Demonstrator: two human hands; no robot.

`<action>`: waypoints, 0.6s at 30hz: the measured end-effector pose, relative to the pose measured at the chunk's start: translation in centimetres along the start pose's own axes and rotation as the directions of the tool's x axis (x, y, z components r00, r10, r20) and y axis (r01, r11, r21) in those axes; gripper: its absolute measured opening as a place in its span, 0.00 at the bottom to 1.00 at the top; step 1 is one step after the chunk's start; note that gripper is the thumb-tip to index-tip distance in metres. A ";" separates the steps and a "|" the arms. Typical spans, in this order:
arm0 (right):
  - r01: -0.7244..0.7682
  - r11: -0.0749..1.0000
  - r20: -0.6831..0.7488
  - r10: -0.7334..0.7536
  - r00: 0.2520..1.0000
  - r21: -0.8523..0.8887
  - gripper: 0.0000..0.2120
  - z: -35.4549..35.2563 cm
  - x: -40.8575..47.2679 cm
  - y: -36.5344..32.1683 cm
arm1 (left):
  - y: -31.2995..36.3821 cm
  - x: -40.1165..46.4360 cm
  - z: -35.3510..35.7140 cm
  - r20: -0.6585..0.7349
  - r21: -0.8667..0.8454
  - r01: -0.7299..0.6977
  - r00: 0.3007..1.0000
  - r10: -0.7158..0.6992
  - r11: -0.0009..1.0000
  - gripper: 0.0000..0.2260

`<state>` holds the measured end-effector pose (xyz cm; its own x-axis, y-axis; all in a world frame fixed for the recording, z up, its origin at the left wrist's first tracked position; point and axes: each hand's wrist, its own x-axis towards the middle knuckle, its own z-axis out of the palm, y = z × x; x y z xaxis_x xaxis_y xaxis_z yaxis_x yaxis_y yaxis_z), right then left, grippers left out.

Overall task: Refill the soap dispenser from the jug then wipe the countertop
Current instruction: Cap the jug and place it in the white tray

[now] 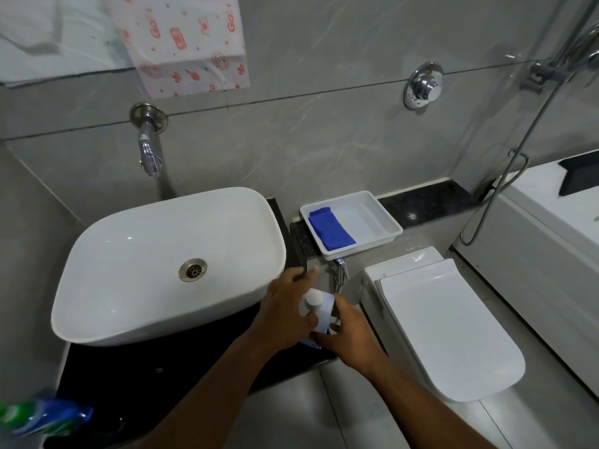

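A white soap dispenser (319, 311) with a round pump cap stands on the black countertop (146, 377) just right of the basin. My left hand (285, 312) wraps around its left side and neck. Its lower right side is held by my right hand (350, 338). A folded blue cloth (329, 229) lies in a white tray (379, 222) further back on the counter. A blue and green container (42, 416) shows blurred at the bottom left corner; whether it is the jug I cannot tell.
A white basin (146, 254) sits on the counter under a wall tap (149, 150). A white toilet with its lid down (447, 328) stands to the right, with a flush button (424, 85) on the wall and a bathtub edge (551, 222) beyond.
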<state>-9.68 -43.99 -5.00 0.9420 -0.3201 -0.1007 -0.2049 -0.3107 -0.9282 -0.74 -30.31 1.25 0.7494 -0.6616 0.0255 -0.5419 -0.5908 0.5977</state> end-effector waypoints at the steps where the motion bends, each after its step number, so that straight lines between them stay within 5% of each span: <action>1: 0.007 1.000 0.000 -0.007 1.000 -0.011 0.30 -0.1 -0.2 -0.2 | -0.2 -0.3 -0.1 -0.048 -0.034 0.047 0.998 -0.049 0.998 0.38; 5: 0.003 0.999 -0.004 -0.003 1.000 -0.034 0.31 -0.1 -0.3 -0.2 | 0.0 -0.7 -0.5 -0.301 -0.046 0.127 0.944 -0.135 0.991 0.26; 7: 0.004 1.000 -0.009 -0.005 1.000 -0.031 0.33 0.0 -0.1 0.0 | -0.2 -0.5 -0.4 -0.185 -0.043 0.080 0.979 -0.086 0.996 0.19; 9: 0.013 0.999 -0.017 -0.014 1.000 -0.040 0.33 0.0 0.1 0.0 | -0.4 -0.6 -0.2 -0.057 -0.076 0.054 0.997 -0.058 0.996 0.24; 12: 0.008 0.999 -0.002 -0.008 1.000 -0.033 0.31 0.1 0.0 -0.2 | -0.2 -1.4 -0.1 -0.188 -0.144 0.099 0.974 -0.125 0.985 0.36; 14: 0.009 0.999 -0.002 -0.009 1.000 -0.037 0.31 0.0 -0.2 -0.4 | 0.3 -1.5 0.0 -0.272 -0.100 0.097 0.955 -0.121 0.990 0.30; 16: 0.013 0.999 -0.001 -0.013 1.000 -0.029 0.32 -0.1 -0.2 -0.4 | 0.3 -1.4 0.2 -0.232 -0.040 0.048 0.971 -0.056 0.998 0.22; 18: 0.019 1.000 -0.002 -0.019 1.000 -0.016 0.33 -0.2 -0.1 -0.3 | 0.3 -1.5 0.6 -0.142 -0.035 0.019 0.990 -0.024 0.999 0.29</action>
<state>-9.78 -44.06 -4.69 0.9452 -0.3159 -0.0828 -0.1916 -0.3312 -0.9239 -2.24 -29.81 0.94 0.8084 -0.5753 0.1247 -0.5139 -0.5865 0.6261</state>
